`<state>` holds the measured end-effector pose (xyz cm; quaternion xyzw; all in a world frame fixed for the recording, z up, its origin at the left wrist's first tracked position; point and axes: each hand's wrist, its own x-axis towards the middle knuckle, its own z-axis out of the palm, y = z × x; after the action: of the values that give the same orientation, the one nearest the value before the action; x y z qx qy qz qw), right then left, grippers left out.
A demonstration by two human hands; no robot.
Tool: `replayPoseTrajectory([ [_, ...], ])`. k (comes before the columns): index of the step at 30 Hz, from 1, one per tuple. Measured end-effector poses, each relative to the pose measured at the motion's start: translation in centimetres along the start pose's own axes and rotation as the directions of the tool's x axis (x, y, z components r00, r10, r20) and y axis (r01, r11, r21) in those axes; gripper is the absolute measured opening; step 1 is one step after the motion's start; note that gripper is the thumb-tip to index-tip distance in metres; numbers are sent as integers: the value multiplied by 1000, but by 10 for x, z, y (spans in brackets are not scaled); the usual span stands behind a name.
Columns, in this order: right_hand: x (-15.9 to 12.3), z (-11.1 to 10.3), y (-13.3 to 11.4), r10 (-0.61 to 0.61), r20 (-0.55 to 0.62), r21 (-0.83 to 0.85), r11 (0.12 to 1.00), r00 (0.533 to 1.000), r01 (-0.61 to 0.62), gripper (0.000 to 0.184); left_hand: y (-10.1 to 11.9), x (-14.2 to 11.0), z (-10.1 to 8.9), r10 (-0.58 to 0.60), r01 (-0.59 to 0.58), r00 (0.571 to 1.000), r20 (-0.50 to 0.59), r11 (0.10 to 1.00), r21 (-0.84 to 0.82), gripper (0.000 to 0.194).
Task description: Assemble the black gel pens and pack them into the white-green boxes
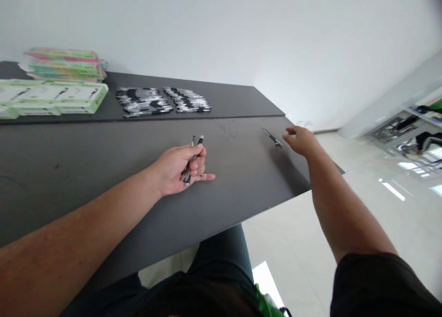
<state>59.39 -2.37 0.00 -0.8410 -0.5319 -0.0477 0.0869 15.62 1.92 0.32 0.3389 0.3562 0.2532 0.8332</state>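
My left hand [183,169] is over the middle of the dark table [117,155], closed around black-and-clear pens [187,176]. Two pen ends stick up past the thumb, and its little finger points outward. Toward the right end of the table, my right hand [299,139] has its fingers apart with nothing between them. Just left of those fingertips is a single pen [272,137], apart from the hand; I cannot tell if it rests on the surface or is slightly above it.
Two groups of pens [145,101] lie side by side on the raised back strip [228,96]. Green-and-white boxes [79,96] stand at the left, with pink-and-green packets [65,63] stacked behind. A white wall [193,31] borders the back. Pale floor [366,179] shows beyond the table's right edge.
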Motion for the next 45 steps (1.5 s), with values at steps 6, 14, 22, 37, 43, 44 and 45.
replayPoseTrajectory([
  [6, 3, 28, 1, -48, 136, -93, 994, 990, 60, 52, -4, -1, 4, -19, 17, 999, 29, 999, 41, 42],
  [14, 12, 28, -8, 14, 195, -205, 978, 981, 27, 34, -4, -2, 3, -18, 16, 999, 29, 998, 60, 41],
  [22, 16, 20, -12, 13, 275, -182, 983, 961, 39, 29, -6, 1, -5, -4, -2, 996, 92, 998, 68, 30],
  [37, -17, 5, -30, -22, 142, 85, 996, 990, 10, 58, -12, 5, 0, 138, -137, 990, -4, 982, 129, 25],
  [43, -94, 1, -123, -365, 105, 728, 662, 925, 179, 62, -23, 3, 20, 286, -257, 947, -149, 948, 187, 22],
  [44, -106, 1, -144, -404, 82, 751, 626, 911, 210, 64, -25, 2, 21, 305, -277, 942, -142, 943, 186, 23],
  [45, -116, 2, -165, -444, 72, 759, 605, 893, 240, 67, -26, 1, 23, 321, -296, 939, -127, 938, 184, 25],
])
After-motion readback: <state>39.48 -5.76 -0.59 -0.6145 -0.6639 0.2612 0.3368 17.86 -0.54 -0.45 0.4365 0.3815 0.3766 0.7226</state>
